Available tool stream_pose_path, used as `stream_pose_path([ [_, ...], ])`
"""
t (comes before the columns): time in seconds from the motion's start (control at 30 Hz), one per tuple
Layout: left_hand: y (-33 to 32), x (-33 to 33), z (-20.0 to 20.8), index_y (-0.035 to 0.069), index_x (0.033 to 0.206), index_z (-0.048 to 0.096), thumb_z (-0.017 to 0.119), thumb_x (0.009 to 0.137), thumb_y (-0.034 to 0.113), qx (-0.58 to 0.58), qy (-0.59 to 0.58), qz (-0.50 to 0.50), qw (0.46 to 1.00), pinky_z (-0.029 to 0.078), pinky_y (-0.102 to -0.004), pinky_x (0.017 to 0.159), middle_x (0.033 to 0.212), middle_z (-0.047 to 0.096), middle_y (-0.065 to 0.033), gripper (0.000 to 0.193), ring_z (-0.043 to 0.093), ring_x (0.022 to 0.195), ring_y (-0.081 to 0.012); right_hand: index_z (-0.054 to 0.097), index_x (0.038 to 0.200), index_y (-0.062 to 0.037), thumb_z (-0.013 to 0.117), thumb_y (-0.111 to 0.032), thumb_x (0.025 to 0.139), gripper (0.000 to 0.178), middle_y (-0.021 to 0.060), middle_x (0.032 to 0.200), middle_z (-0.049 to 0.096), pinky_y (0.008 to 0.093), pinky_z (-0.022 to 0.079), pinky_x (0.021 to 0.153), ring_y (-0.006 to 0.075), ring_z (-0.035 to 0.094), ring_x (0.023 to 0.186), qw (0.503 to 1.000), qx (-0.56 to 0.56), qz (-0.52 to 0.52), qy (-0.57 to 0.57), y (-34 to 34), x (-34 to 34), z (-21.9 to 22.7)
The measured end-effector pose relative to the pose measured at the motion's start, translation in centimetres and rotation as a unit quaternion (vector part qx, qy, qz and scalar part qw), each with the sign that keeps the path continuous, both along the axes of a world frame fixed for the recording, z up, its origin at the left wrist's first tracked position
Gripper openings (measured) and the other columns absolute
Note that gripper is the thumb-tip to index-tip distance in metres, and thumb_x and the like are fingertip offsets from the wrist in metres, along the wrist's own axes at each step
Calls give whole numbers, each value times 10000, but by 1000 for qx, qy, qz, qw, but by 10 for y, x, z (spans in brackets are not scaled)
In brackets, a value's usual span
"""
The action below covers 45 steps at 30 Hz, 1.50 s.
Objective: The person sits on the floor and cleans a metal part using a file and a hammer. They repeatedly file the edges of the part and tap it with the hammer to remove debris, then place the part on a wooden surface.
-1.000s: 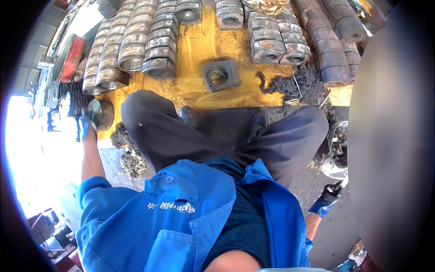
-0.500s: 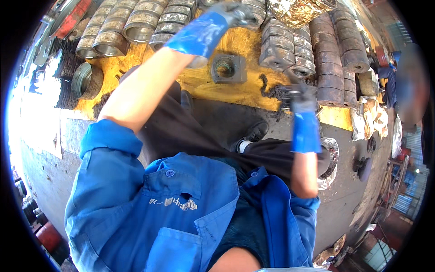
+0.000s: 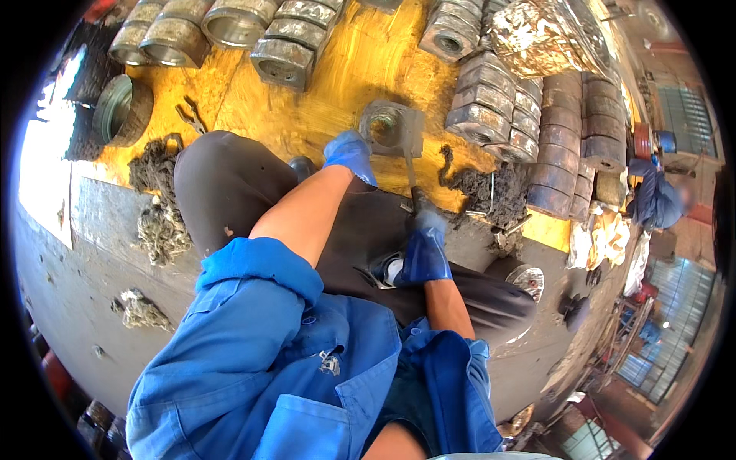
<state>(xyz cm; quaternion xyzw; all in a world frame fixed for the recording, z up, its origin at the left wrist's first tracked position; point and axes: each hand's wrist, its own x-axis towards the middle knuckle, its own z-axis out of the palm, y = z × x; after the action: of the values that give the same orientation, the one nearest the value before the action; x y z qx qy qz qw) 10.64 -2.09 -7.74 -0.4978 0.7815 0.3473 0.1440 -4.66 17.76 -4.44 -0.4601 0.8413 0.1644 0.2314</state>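
A square dark metal block [image 3: 414,126] with a round threaded hole lies on the yellow surface in front of me. My left hand [image 3: 350,153], in a blue glove, is at the block's near left corner; its fingers are hidden, so its grip does not show. Lower and to the right, my right hand [image 3: 426,230], also gloved, is closed round the dark handle of a narrow flat-bladed tool [image 3: 409,165]. The blade points away from me and its tip meets the block's near right side, by the hole. A mound of dark shavings [image 3: 498,195] lies right of the tool.
Rows of metal rings [image 3: 176,42], square blocks [image 3: 479,107] and dark cylinders [image 3: 556,153] stand beyond. Left are a loose ring [image 3: 123,111], pliers [image 3: 192,115] and rags [image 3: 162,230]. A foil-wrapped bundle [image 3: 540,34] sits far right. Another person [image 3: 659,195] is at the right.
My left hand has come down from the far rows to the block. The right hand has moved left from the shavings, with the tool now at the block. The view has shifted.
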Motion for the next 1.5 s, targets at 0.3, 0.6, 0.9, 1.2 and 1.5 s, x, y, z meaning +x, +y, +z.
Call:
stream_pose_path([
  [0.3, 2, -24, -34, 104, 1071, 699, 789, 597, 330, 103, 38, 138, 984, 508, -413, 888, 1110, 638, -201, 533, 622, 1045, -366, 437, 1367, -158, 426, -286, 960, 427, 192, 1099, 643, 477, 499, 832, 361, 636, 1012, 996, 91, 0, -18, -12, -9, -8],
  [0.6, -17, -26, -68, 70, 1076, 697, 823, 629, 344, 136, 43, 172, 975, 509, -385, 911, 1172, 640, -184, 540, 615, 1100, -336, 438, 1345, -86, 342, -212, 984, 394, 210, 1084, 648, 489, 510, 815, 387, 642, 990, 997, 65, 27, -40, -56, -8, 11],
  [0.9, -12, -10, -122, 46, 1074, 666, 761, 682, 300, 67, 135, 167, 974, 507, -391, 866, 1033, 664, -213, 477, 624, 1032, -356, 492, 1264, -12, 315, -232, 998, 387, 226, 1059, 661, 487, 507, 828, 380, 661, 943, 996, 37, 70, -34, -119, -11, 25],
  [1.2, -14, -20, -96, 19, 1038, 679, 690, 839, 276, 126, 158, 276, 940, 490, -401, 848, 1034, 660, -231, 325, 612, 1029, -375, 532, 1254, -27, 405, -208, 950, 376, 213, 1054, 671, 475, 536, 787, 368, 663, 978, 992, 83, 96, -22, -129, -29, 10],
  [1.5, -4, -28, -90, -8, 1045, 666, 692, 824, 226, 29, 166, 212, 963, 495, -389, 847, 1033, 654, -248, 323, 618, 1031, -369, 461, 1321, -62, 346, -214, 979, 391, 205, 1168, 636, 465, 528, 837, 369, 641, 1042, 988, 118, 99, 9, -99, -31, 8],
])
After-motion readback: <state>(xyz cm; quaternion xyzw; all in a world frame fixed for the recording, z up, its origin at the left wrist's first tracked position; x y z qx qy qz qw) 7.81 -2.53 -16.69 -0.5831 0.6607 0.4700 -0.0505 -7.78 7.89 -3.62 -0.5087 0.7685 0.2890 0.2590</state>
